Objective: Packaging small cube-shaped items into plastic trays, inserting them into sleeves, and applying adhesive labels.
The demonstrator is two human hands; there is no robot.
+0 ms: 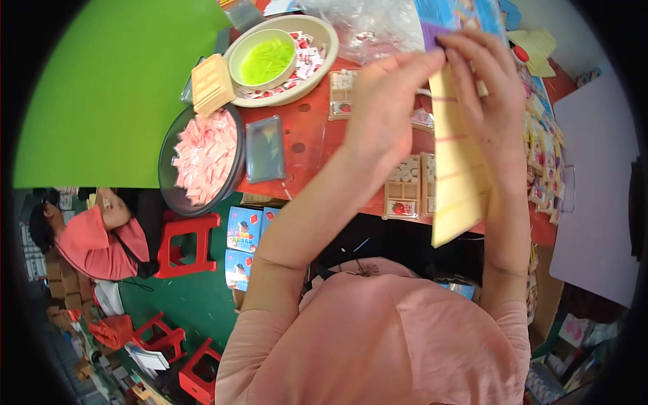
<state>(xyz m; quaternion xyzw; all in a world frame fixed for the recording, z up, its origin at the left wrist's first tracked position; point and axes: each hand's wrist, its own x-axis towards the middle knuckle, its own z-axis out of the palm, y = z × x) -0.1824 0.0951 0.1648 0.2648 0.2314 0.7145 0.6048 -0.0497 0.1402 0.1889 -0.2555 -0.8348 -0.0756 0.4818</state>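
Both hands are raised over the far half of a red table (307, 145). The left hand (388, 101) and the right hand (482, 94) together hold a long pale yellow card sheet with faint pink cross lines (459, 169). The sheet hangs upright, its far top edge at the fingertips and its near bottom corner over the near table edge. The left fingers pinch the top left of the sheet; the right fingers curl round its upper right edge. Both grips are closed on the sheet.

Beneath the hands on the table lie small wooden compartment trays holding white tiles (405, 189). Another such tray (341, 94) sits further off, just left of the left hand. To the left stands a cream round basin (317, 64) holding small red and white pieces and a smaller bowl of bright green strips (264, 59). A pale wooden slotted block (212, 84) rests on the rim of a dark round basin filled with pink paper slips (202, 158). Between that basin and the trays lies a clear rectangular plastic lid (264, 148). A large green board (108, 94) covers the far left. A red plastic stool (185, 246) stands on the floor near left, beside a seated person in a pink top (94, 243).
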